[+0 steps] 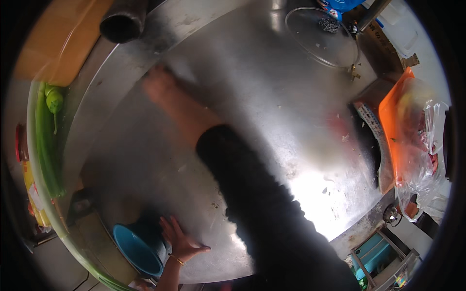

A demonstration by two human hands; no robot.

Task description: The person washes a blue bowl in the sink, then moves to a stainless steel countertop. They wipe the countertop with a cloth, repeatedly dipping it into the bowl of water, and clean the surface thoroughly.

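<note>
My right hand (158,85), blurred, reaches over the broad stainless-steel worktop (233,72) to its upper left edge, below a dark pipe's open end. Its black sleeve crosses the middle of the view. Whether its fingers hold anything cannot be told. At the bottom, my left hand (180,243) has its fingers spread with nothing in it, a thin bracelet at the wrist. Just left of that hand, a blue plastic bowl (136,249) stands tilted in the picture; contact between them is unclear. Small crumbs and wet-looking marks lie on the metal.
A glass lid (322,38) and a steel-wool scourer (329,25) are at the upper right. An orange plastic tray (389,127) and a clear plastic bag (422,156) stand at the right edge. Green vegetables (49,156) lie at the left, below a large orange-brown surface (62,40).
</note>
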